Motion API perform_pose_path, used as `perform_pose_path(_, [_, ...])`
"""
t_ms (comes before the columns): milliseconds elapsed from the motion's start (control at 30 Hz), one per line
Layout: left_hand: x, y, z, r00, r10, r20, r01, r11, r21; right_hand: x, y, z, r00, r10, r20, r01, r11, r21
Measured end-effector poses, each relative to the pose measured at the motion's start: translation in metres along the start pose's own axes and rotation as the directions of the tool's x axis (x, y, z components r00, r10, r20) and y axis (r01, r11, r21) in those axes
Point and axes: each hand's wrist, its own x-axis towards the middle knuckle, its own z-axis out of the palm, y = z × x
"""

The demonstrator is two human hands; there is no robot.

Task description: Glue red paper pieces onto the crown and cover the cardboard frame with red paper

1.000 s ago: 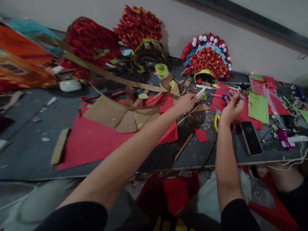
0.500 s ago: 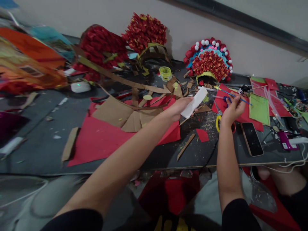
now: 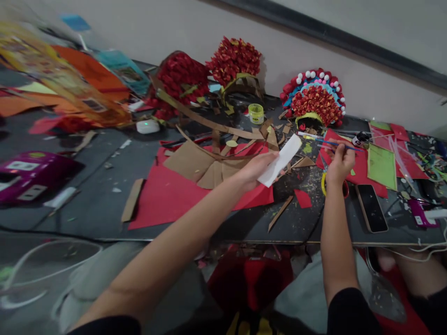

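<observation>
My left hand [image 3: 256, 171] is closed on a white strip of paper [image 3: 281, 160], held slanting above a red sheet [image 3: 153, 204] and brown cardboard pieces [image 3: 186, 163]. In my right hand [image 3: 340, 165] a thin blue paintbrush [image 3: 325, 140] is pinched, its tip pointing left towards the strip, apart from it. Scissors with yellow and red handles [image 3: 323, 184] lie partly hidden behind my right wrist. Beyond the right hand sits a small dark jar [image 3: 360, 138] on red paper, beside a green rectangular piece [image 3: 382, 166].
Along the wall stand red frilled headdresses [image 3: 234, 60] and one with white balls [image 3: 316, 97]. A yellow tub [image 3: 256, 113] stands among cardboard scraps. A phone [image 3: 371, 208] lies near the front edge. Purple devices [image 3: 35, 177] and an orange piece [image 3: 91, 70] are at left.
The view has swung left, so the table's things appear further right and more of the purple device shows. Both hands keep hold of the paper strip and paintbrush.
</observation>
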Motion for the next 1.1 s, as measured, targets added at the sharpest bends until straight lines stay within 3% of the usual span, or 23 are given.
perform_pose_path(133, [-0.007, -0.014, -0.005, 1.0, 0.001, -0.011, -0.001, 1.0, 0.0, -0.011, -0.011, 0.005, 0.968, -0.191, 0.162, 0.212, 0.97, -0.123])
perform_pose_path(267, [-0.005, -0.025, -0.015, 0.999, 0.018, -0.032, -0.019, 0.999, -0.031, -0.018, -0.014, 0.011, 0.865, -0.299, 0.404, 0.394, 0.902, -0.177])
perform_pose_path(400, [0.0, -0.031, -0.022, 0.998, 0.055, -0.025, -0.056, 0.995, -0.086, -0.023, -0.018, 0.017, 0.777, -0.389, 0.495, 0.526, 0.833, -0.173])
perform_pose_path(467, [0.002, -0.033, -0.023, 0.998, 0.068, -0.013, -0.069, 0.992, -0.107, -0.025, -0.02, 0.018, 0.757, -0.4, 0.517, 0.544, 0.823, -0.16])
perform_pose_path(533, [0.003, -0.034, -0.023, 0.997, 0.081, -0.009, -0.082, 0.989, -0.125, -0.027, -0.022, 0.019, 0.775, -0.388, 0.498, 0.518, 0.842, -0.15])
perform_pose_path(667, [0.004, -0.035, -0.021, 0.995, 0.099, -0.008, -0.1, 0.985, -0.143, -0.027, -0.025, 0.02, 0.884, -0.308, 0.352, 0.371, 0.92, -0.126])
perform_pose_path(767, [0.004, -0.036, -0.02, 0.995, 0.1, -0.004, -0.1, 0.988, -0.119, -0.024, -0.023, 0.019, 0.934, -0.2, 0.297, 0.243, 0.963, -0.115])
perform_pose_path(900, [0.005, -0.039, -0.02, 0.996, 0.086, 0.015, -0.085, 0.994, -0.071, -0.018, -0.017, 0.015, 0.964, -0.152, 0.22, 0.19, 0.968, -0.163])
perform_pose_path(1100, [0.004, -0.041, -0.019, 0.993, 0.102, 0.056, -0.098, 0.993, -0.063, -0.016, -0.013, 0.012, 0.947, -0.289, 0.143, 0.311, 0.936, -0.164])
